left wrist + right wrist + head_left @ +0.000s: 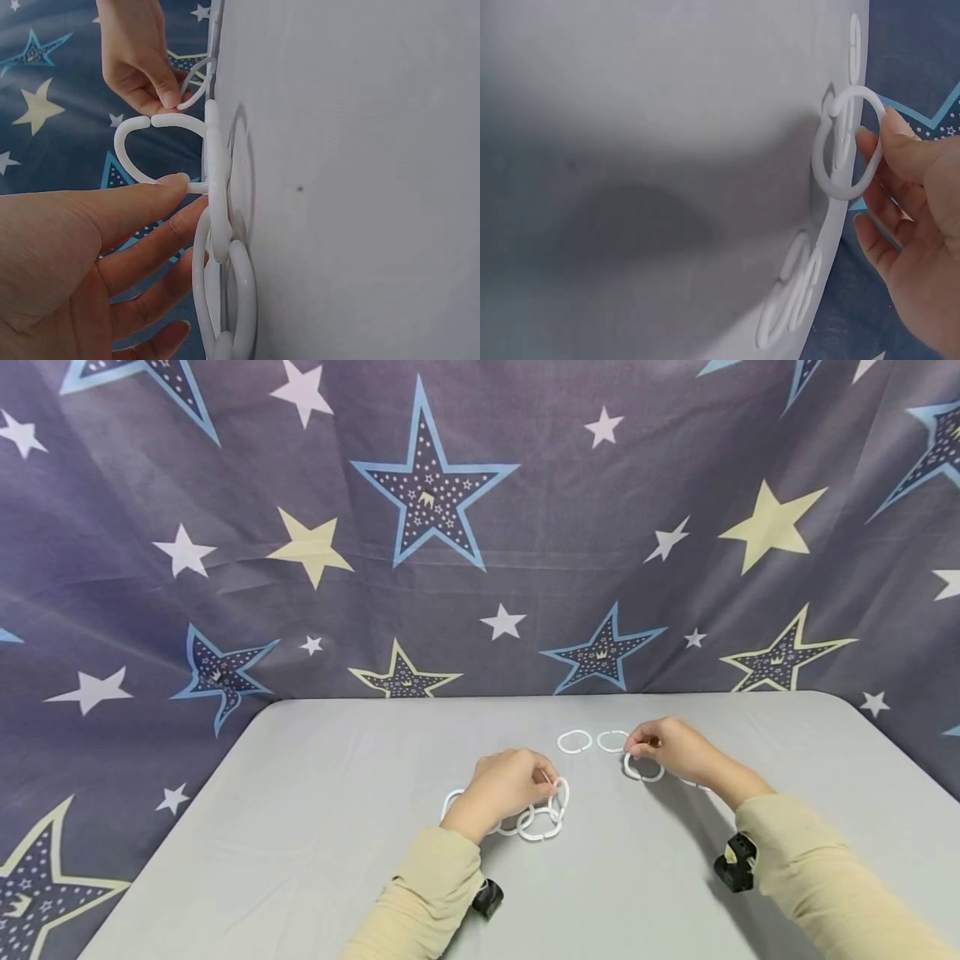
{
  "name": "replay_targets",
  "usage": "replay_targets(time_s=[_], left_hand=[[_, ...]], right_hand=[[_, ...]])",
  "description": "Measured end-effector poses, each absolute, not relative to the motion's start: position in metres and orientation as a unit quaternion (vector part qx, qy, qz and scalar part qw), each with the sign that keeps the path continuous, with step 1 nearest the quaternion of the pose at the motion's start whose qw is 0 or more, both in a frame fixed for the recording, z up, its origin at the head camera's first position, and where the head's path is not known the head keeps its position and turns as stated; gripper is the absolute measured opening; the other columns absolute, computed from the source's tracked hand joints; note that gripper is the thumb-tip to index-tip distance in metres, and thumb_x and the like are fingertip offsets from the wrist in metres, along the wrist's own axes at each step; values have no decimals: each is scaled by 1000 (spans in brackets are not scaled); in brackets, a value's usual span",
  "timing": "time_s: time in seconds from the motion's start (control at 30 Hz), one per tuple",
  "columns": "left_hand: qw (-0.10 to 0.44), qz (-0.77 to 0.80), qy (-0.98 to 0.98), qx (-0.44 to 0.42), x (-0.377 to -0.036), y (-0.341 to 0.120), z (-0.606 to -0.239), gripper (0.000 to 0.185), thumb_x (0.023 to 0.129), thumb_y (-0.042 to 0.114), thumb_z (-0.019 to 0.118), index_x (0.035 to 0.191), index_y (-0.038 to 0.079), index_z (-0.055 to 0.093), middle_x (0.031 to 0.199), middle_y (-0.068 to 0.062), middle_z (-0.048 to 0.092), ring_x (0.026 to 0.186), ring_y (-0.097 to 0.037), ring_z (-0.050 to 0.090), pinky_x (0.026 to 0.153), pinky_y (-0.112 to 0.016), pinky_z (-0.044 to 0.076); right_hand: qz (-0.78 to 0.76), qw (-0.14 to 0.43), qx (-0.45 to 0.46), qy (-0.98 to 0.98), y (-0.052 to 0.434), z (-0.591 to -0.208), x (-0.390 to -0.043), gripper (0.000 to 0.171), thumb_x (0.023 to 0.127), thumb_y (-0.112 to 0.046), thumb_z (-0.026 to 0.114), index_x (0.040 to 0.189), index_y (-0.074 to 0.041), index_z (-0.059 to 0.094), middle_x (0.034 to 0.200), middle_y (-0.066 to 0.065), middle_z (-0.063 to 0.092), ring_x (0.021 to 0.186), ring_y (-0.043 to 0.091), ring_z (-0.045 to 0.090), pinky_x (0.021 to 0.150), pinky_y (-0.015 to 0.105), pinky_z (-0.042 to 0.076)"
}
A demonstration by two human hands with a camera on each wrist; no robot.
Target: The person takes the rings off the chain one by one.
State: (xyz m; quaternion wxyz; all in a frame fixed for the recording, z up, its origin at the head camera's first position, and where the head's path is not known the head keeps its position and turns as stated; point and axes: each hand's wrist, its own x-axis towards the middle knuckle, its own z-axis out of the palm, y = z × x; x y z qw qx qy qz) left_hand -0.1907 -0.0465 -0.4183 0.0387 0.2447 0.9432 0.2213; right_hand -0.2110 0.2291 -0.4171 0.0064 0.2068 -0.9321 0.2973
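Observation:
My left hand (504, 783) pinches a white plastic C-shaped link (129, 154) between thumb and fingertips; a small gap shows in its upper side. It is hooked with another white link (217, 180), the end of a chain of several links (540, 838) lying on the table under and beside the hand. Part of the chain is hidden behind the left hand and wrist. To the right, my right hand (678, 750) pinches a single white link (820, 161) by its edge, tilted up near the table top. This link hangs apart from the chain.
Two loose white links, a left one (558, 743) and a right one (599, 742), lie beyond the hands. Another link (697, 787) is partly hidden by the right forearm. The grey-covered table (300, 827) ends at a star-patterned cloth (465, 602).

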Motion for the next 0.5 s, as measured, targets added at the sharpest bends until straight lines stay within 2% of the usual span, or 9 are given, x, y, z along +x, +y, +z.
replay_targets(time_s=[0.33,0.5], left_hand=[[38,220,944,243,-191,-46,-418,4,88,31,76,92,29,76,79,22,67,82,-3,60,79,-36,46],[40,222,944,240,-190,-46,-417,4,89,30,75,92,29,76,79,21,66,81,-3,60,79,-37,46]], right_hand=[[294,9,225,-929,224,-425,-216,6,87,-1,71,90,1,75,85,7,73,74,11,58,69,29,49],[284,9,229,-931,222,-427,-216,4,86,-4,73,87,-1,77,85,6,73,75,10,59,70,29,50]])
